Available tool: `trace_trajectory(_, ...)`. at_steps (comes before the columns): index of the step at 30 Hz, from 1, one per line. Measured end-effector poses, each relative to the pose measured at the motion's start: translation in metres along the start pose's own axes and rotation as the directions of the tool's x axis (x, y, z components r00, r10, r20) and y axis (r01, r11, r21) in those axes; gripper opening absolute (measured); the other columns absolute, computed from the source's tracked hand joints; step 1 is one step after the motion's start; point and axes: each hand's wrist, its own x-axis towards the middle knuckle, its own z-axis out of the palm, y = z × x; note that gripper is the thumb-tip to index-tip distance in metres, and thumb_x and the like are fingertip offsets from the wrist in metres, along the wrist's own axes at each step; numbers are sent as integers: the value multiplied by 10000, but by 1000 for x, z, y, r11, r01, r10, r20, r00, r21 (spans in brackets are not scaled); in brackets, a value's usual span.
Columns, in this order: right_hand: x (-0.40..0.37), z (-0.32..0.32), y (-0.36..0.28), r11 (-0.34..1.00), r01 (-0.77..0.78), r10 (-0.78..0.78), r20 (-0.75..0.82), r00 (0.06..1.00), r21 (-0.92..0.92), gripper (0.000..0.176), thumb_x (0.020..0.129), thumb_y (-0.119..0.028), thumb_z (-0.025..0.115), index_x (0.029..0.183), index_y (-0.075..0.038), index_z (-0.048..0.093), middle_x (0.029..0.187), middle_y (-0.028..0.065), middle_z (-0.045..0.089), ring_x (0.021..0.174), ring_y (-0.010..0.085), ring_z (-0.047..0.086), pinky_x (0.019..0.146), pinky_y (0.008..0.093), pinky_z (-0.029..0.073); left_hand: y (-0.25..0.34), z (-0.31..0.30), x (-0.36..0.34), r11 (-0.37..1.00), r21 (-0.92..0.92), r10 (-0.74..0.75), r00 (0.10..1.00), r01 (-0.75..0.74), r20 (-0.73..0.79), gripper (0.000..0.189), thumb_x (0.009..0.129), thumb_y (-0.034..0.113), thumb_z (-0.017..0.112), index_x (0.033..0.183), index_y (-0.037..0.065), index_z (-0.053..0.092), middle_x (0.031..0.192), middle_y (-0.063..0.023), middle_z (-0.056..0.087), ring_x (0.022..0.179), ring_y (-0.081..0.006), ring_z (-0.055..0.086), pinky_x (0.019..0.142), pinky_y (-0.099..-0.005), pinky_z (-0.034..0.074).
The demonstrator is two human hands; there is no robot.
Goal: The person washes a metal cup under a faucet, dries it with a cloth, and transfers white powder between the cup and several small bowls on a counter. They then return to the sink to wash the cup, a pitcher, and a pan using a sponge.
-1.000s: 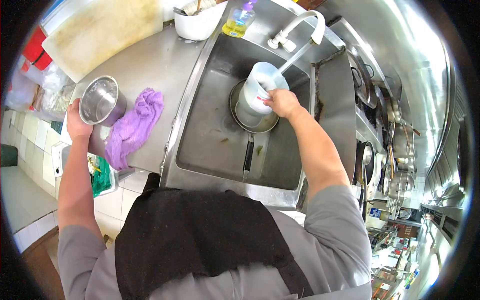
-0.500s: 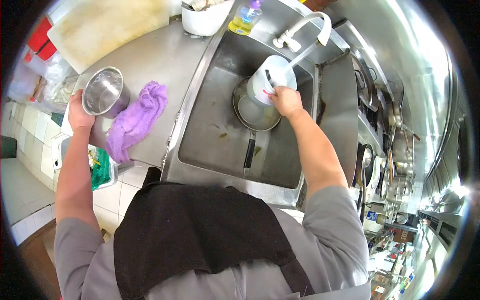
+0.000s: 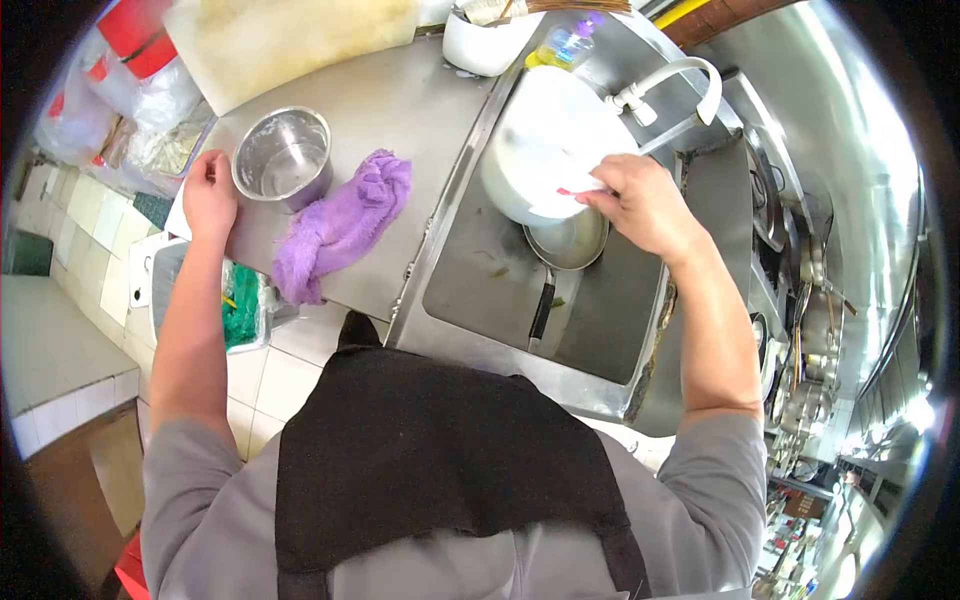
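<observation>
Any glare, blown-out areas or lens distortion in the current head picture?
Head view: the white container in the right hand is washed out; harsh glare on the shiny metal surface. Head view, overall: strong fisheye bending, black corners.

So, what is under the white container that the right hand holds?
In the sink, part of a pan with a black handle shows past the white container. The container covers the rest, so what else lies under it cannot be seen.
</observation>
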Motion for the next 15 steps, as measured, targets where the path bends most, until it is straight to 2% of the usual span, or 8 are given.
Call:
trace_trajectory(1, 10, -1, -6, 999, 40, -40, -36, 999, -17, 186, 838, -237, 691, 911, -67, 674, 830, 132, 642, 823, 363, 631, 722, 464, 498, 0, -6, -4, 1000, -24, 14, 1000, -14, 8, 312, 915, 227, 610, 1168, 51, 659, 1078, -172, 666, 951, -324, 643, 840, -404, 503)
trace_trajectory(3, 34, 3, -16, 992, 101, -107, -91, 990, -70, 180, 839, -238, 691, 922, -79, 677, 835, 120, 650, 848, 346, 638, 741, 463, 491, 12, -20, -22, 949, 257, 186, 982, -184, 15, 328, 924, 217, 589, 1199, 47, 642, 1191, -203, 635, 1065, -355, 606, 922, -415, 472)
trace_trajectory(6, 75, 27, -26, 988, 123, -134, -132, 982, -90, 183, 841, -261, 692, 934, -104, 679, 866, 67, 645, 894, 288, 629, 847, 434, 450, 25, -20, -48, 908, 346, 233, 971, -236, 51, 386, 919, 220, 577, 1251, 26, 604, 1308, -222, 572, 1198, -379, 537, 1016, -448, 416)
trace_trajectory(8, 102, 38, -32, 993, 68, -73, -48, 996, -97, 185, 856, -302, 669, 985, -173, 698, 955, 75, 680, 991, 288, 643, 855, 445, 452, 3, -8, -55, 848, 423, 320, 945, -320, 72, 424, 911, 226, 580, 1275, 10, 584, 1337, -218, 553, 1234, -379, 518, 1044, -461, 396)
trace_trajectory(10, 111, 43, -33, 978, 78, -138, -315, 939, -196, 249, 838, -295, 696, 1049, -163, 696, 1036, 81, 670, 1036, 306, 622, 874, 442, 463, 15, -4, -60, 841, 462, 289, 955, -283, 59, 462, 907, 244, 571, 1289, -15, 569, 1356, -218, 539, 1266, -382, 494, 1084, -472, 356)
trace_trajectory(12, 108, 37, -15, 992, 103, -127, -565, 816, -75, 335, 818, -289, 723, 1116, -138, 685, 1092, 95, 657, 1071, 329, 599, 916, 443, 470, 19, -5, -64, 835, 489, 255, 965, -252, 61, 473, 914, 255, 562, 1297, -22, 562, 1359, -216, 538, 1267, -383, 492, 1087, -471, 352)
trace_trajectory(14, 78, 36, 12, 995, -17, 72, -607, 791, 95, 347, 845, -295, 713, 1128, -94, 690, 1066, 132, 686, 1026, 345, 631, 917, 422, 505, 21, -2, -63, 839, 490, 241, 969, -236, 54, 477, 936, 298, 548, 1306, -1, 563, 1362, -208, 539, 1265, -382, 493, 1082, -468, 357)
trace_trajectory(15, 60, 52, 37, 936, -193, 330, -547, 770, 294, 253, 908, -245, 691, 1099, -80, 707, 962, 130, 720, 883, 216, 698, 778, 341, 549, 22, -2, -62, 840, 491, 232, 971, -231, 60, 480, 941, 311, 546, 1312, 7, 561, 1363, -206, 539, 1266, -381, 492, 1081, -467, 358)
